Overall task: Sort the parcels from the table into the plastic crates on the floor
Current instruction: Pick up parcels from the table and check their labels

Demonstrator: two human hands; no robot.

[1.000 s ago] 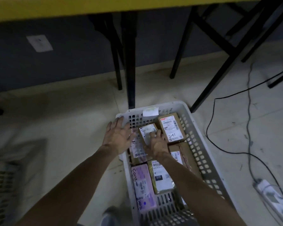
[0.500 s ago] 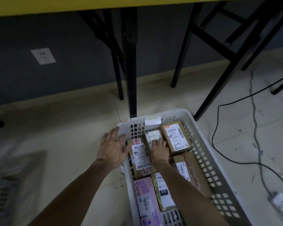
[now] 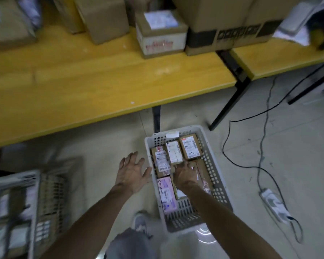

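Crate work, tail end of a placement. White perforated plastic crate [image 3: 211, 143] sits on the floor, just in front of the yellow-topped desk [image 3: 101, 81]. Right hand [image 3: 185, 173] was pressing the small white-labelled cardboard box [image 3: 174, 152] at the crate's far end. It now lies flat a little nearer, over brown taped parcels mid-crate, grip apart, holding nothing. Left hand [image 3: 132, 171] is spread and empty, just outside the crate's left wall. View has lifted: matte cardboard cartons [image 3: 105, 17] wait on the desk beyond the crate. Likely this parcel is stowed and the next fetch is due. In the crate: squarish kraft boxes with glossy labels, and a flat pink mailer [image 3: 166, 193] near-left. Walls slotted, rigid.
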